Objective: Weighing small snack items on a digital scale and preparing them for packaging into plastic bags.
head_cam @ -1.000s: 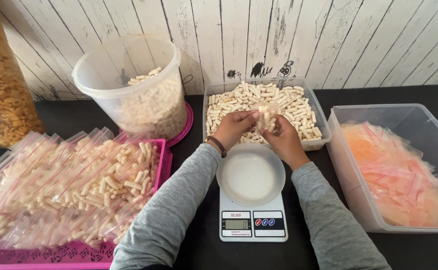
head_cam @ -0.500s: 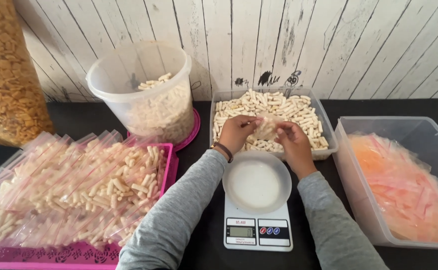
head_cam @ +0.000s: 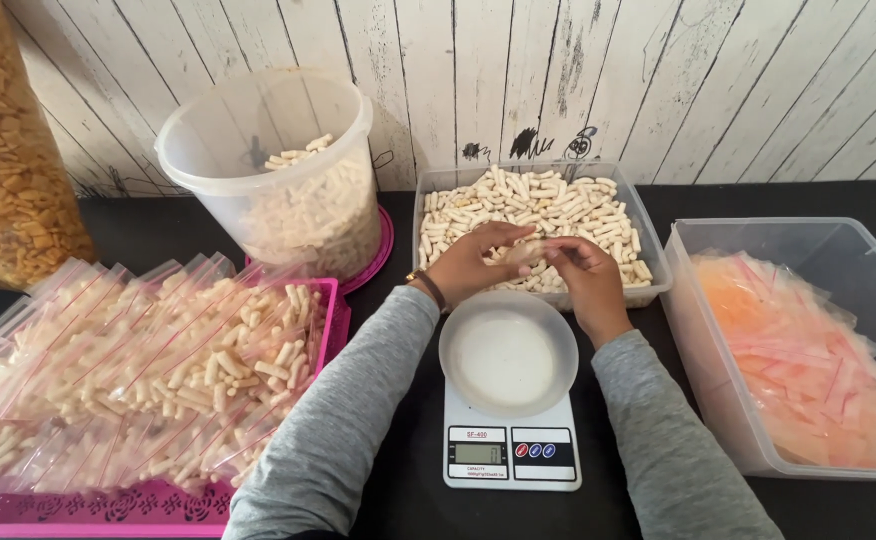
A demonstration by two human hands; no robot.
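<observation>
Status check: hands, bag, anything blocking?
Left hand and right hand both pinch a small clear bag over the snack bin. Bowl on the scale sits empty. Nothing blocking.

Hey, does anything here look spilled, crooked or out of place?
Nothing spilled. The only untidy spot is the pink tray on the left: its filled bags are heaped loosely and overhang its edges. Both hands hold a small bag over the snack tub.
</observation>
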